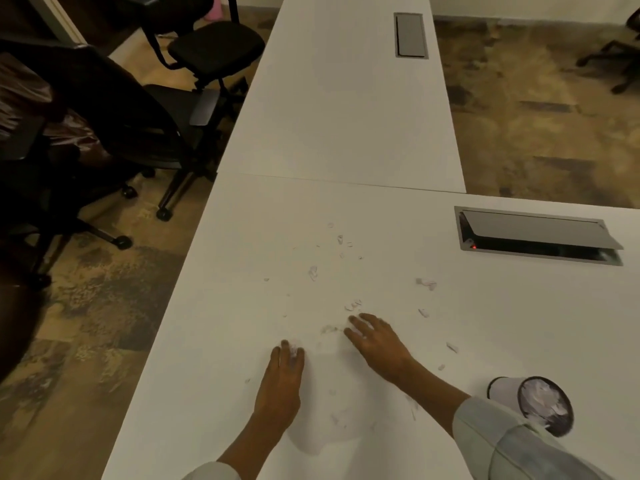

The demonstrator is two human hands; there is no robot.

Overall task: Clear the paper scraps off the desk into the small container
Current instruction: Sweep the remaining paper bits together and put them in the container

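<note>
- Long white laminate desk (346, 209) as landmark, 2 slabs butted end to end.
- Small torn white paper scraps (313, 271) strewn over near slab's middle; denser bits by both hands, stray ones toward right edge.
- Left hand (282, 379) palm down flat on desk, fingers together, a few white scraps pinned under fingertips (292, 351); not clenched, nothing gripped.
- Right hand (379, 344) palm down on desk, fingers spread and loose, no scrap held; just beside small heap of scraps (353, 304) at fingertips.
- Small white cylindrical container with dark rim (530, 400) near desk's close right part, right of right forearm, already holding white scraps inside.
- Light blue denim sleeve (512, 441) touching container's near side.
- Grey metal cable hatch with lid propped open (540, 233) on desk's right side, red light inside.
- 2nd grey hatch (410, 35), lid down, on far slab.
- Black wheeled office chairs (145, 126) left of desk on mottled brown carpet (540, 133).
</note>
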